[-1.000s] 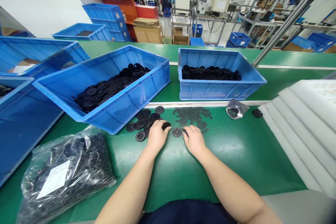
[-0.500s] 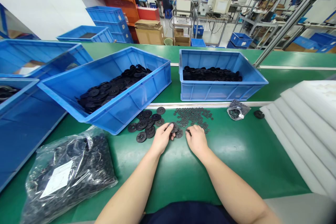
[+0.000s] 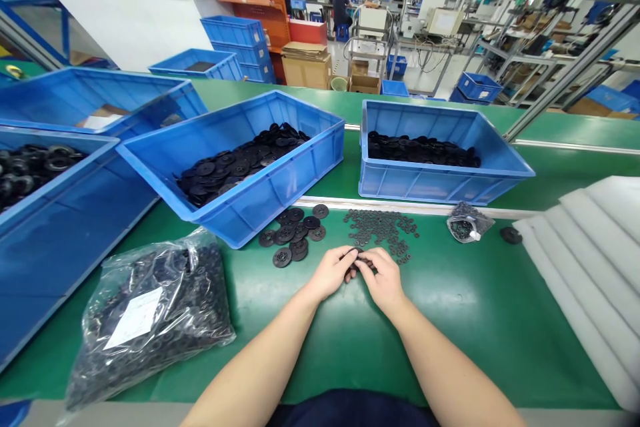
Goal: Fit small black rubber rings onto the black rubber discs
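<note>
Over the green bench, my left hand [image 3: 332, 272] is closed around a black plastic disc [image 3: 358, 251]. My right hand [image 3: 383, 273] meets it from the other side, thumb and fingers pinched at the disc's edge. Whether a small ring sits in the right fingers is hidden. Just beyond the hands lies a spread of small dark rings [image 3: 377, 225]. Several loose black discs [image 3: 285, 233] with patterned centres lie to the left, some overlapping.
Two blue bins [image 3: 280, 177] [image 3: 445, 180] of black discs stand behind. A clear bag of black rings [image 3: 165, 307] lies left, a small bag [image 3: 466, 223] right. White foam sheets [image 3: 590, 260] are stacked at the right edge. A person [image 3: 340, 3] sits far back.
My right hand has moved left from the small rings to the disc in my left hand, and both hands now touch. The camera view has turned slightly left.
</note>
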Demonstrator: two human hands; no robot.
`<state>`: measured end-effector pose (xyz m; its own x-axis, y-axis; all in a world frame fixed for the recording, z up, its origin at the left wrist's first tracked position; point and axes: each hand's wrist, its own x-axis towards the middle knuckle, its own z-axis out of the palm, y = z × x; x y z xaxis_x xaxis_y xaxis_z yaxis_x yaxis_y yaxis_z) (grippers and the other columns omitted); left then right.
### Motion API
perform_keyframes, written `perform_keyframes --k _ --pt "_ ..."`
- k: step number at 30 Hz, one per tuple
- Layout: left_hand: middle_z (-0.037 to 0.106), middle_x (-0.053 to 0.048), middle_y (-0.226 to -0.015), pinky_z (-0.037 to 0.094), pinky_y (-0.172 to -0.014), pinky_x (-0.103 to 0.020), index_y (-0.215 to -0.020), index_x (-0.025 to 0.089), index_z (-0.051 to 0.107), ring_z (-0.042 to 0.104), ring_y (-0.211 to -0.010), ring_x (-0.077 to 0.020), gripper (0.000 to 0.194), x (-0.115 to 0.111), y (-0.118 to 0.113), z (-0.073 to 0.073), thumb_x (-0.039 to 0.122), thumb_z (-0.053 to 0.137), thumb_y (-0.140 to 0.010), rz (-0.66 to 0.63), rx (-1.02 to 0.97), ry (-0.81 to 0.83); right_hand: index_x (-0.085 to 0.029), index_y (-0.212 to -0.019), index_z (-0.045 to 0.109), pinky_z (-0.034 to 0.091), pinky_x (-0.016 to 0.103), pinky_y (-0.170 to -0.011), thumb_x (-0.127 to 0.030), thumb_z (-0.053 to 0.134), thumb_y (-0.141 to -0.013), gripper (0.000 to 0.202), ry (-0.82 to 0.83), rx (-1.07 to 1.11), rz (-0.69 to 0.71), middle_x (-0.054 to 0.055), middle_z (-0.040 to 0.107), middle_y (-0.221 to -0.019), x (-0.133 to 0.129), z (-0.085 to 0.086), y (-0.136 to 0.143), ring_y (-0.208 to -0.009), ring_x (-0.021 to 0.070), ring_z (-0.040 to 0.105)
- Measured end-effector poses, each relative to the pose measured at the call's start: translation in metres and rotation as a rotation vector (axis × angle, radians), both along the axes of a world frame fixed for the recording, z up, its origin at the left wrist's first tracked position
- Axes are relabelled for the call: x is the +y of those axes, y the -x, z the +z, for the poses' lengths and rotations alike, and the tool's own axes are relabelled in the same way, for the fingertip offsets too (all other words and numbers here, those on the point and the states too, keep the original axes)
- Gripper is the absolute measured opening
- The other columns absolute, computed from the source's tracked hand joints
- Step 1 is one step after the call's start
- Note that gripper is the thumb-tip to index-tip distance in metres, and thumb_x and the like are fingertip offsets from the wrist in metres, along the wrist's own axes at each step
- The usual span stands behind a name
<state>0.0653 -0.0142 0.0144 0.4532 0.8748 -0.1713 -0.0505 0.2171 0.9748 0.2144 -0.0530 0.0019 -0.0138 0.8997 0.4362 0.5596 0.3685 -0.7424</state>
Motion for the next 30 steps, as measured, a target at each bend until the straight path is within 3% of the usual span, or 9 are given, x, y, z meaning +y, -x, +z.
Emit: perform_keyframes --k 5,9,13,16,20,24,27,30 --pt "0.055 0.002 -0.059 0.038 -0.049 -0.021 -0.082 0.013 0.064 0.047 -0.051 -0.0085 0.038 0.002 0.002 -0.001 0.05 0.072 -0.076 0.028 -0.067 0.059 -0.021 -0.098 0.072 0.053 0.032 -0.077 -0.027 0.056 -0.094 0.018 -0.046 -0.028 -0.014 0.006 0.066 -0.087 0.001 -0.001 -0.002 -0.082 0.0179 0.062" --pt "0.057 0.002 -0.06 0.034 -0.047 -0.021 -0.083 0.013 0.065 0.046 -0.049 -0.0072 0.031 0.011 0.013 0.001 0.041 0.075 -0.074 0.207 -0.133 0.064 -0.02 -0.114 0.068 0.053 0.034 -0.082 -0.029 0.055 -0.095 0.025 -0.014 -0.093 -0.046 0.008 0.066 -0.096 0.001 -0.007 -0.005 -0.089 0.0196 0.062" --pt "0.06 -0.001 -0.066 0.03 -0.044 -0.02 -0.084 0.013 0.063 0.046 -0.05 -0.007 0.028 0.023 0.024 0.007 0.035 0.075 -0.071 0.395 -0.209 0.062 -0.017 -0.118 0.067 0.05 0.039 -0.09 -0.038 0.065 -0.089 0.036 0.115 -0.346 -0.047 0.012 0.063 -0.105 0.004 -0.009 -0.002 -0.099 0.0249 0.058" --pt "0.057 0.002 -0.061 0.032 -0.044 -0.02 -0.078 0.015 0.058 0.046 -0.049 -0.007 0.023 0.025 0.025 0.007 0.033 0.07 -0.071 0.445 -0.193 0.054 -0.017 -0.123 0.065 0.049 0.04 -0.089 -0.045 0.07 -0.084 0.048 0.242 -0.515 -0.054 0.012 0.061 -0.104 0.009 -0.002 0.004 -0.099 0.0271 0.056" --pt "0.065 0.0 -0.073 0.041 -0.046 -0.021 -0.087 0.019 0.049 0.058 -0.054 -0.0115 0.024 0.021 0.019 -0.001 0.022 0.063 -0.068 0.472 -0.048 -0.012 -0.019 -0.118 0.066 0.046 0.039 -0.09 -0.039 0.072 -0.083 0.04 0.307 -0.549 -0.064 0.01 0.061 -0.102 0.014 0.006 0.009 -0.099 0.0265 0.056" --pt "0.071 -0.007 -0.093 0.044 -0.047 -0.022 -0.093 0.019 0.05 0.063 -0.059 -0.0135 0.029 0.017 0.017 -0.006 0.019 0.057 -0.065 0.401 0.113 -0.075 -0.018 -0.102 0.065 0.046 0.036 -0.088 -0.032 0.08 -0.073 0.036 0.35 -0.45 -0.029 0.007 0.061 -0.102 0.012 0.009 0.003 -0.098 0.0236 0.056" --pt "0.072 -0.006 -0.085 0.048 -0.057 -0.027 -0.088 0.018 0.061 0.062 -0.062 -0.0148 0.019 0.015 0.018 -0.004 0.025 0.062 -0.071 0.258 0.275 -0.231 -0.019 -0.094 0.061 0.046 0.034 -0.085 -0.026 0.083 -0.066 0.036 0.365 -0.384 -0.002 0.005 0.061 -0.1 0.008 0.01 -0.002 -0.097 0.0224 0.056" --pt "0.07 -0.004 -0.079 0.048 -0.068 -0.031 -0.089 0.019 0.069 0.063 -0.072 -0.0193 0.025 0.011 0.017 0.001 0.033 0.074 -0.069 0.127 0.428 -0.38 -0.02 -0.095 0.057 0.047 0.03 -0.076 -0.018 0.076 -0.07 0.032 0.405 -0.256 0.02 0.001 0.063 -0.09 0.005 0.007 -0.004 -0.085 0.0187 0.059"
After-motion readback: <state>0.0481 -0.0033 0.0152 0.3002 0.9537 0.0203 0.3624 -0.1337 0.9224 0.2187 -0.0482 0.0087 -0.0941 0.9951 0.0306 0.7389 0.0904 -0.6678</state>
